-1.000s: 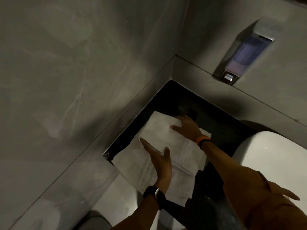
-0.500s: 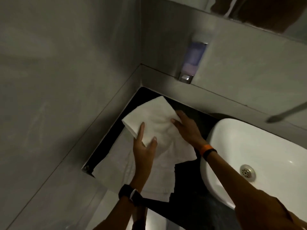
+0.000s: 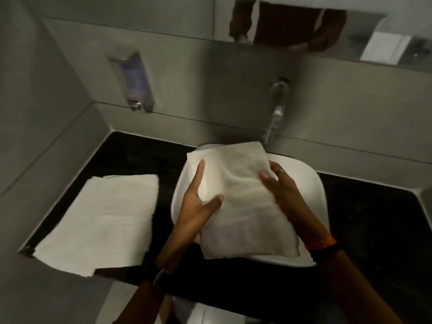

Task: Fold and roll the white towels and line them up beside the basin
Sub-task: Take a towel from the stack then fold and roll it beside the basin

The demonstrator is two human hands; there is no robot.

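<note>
A folded white towel (image 3: pixel 243 211) is held flat above the white basin (image 3: pixel 311 183), covering most of it. My left hand (image 3: pixel 198 202) grips its left edge, thumb on top and fingers beneath. My right hand (image 3: pixel 280 185) holds its right side, fingers pressed on the cloth. A stack of flat white towels (image 3: pixel 102 220) lies on the black counter (image 3: pixel 374 220) to the left of the basin, its front corner hanging over the counter edge.
A soap dispenser (image 3: pixel 136 83) is fixed to the grey wall at the back left. A chrome tap (image 3: pixel 275 113) comes out of the wall above the basin. A mirror (image 3: pixel 304 22) runs along the top. Grey walls close the counter's left and right ends.
Both hands lifted the top towel off the stack in the left corner and carried it right, over the basin. The view swung right with them.
</note>
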